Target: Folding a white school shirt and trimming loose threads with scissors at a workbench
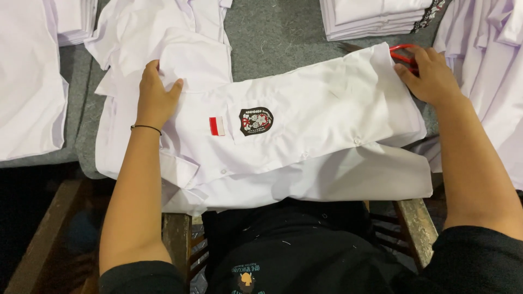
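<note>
a white shirt [305,109] lies folded across the grey table top [272,32], right in front of the person, its lower edge hanging over the near side of the table. a small red-and-white patch [217,126] and a dark shield-shaped badge [256,120] sit side by side on its chest pocket.

the left hand [155,95] rests on the shirt's left end, fingers curled over the cloth edge and thumb spread out — it grips a fold of fabric. a thin black band [146,128] circles that wrist.

the right hand [433,76] presses at the shirt's right end, fingers bent and touching the red handles of a pair of scissors [400,55]; whether it holds them or the cloth, i cannot tell.

more white shirts [163,38] lie loose beneath and behind, and a neat stack of folded shirts [376,19] sits at the far edge — another pile [30,81] lies at far left.
</note>
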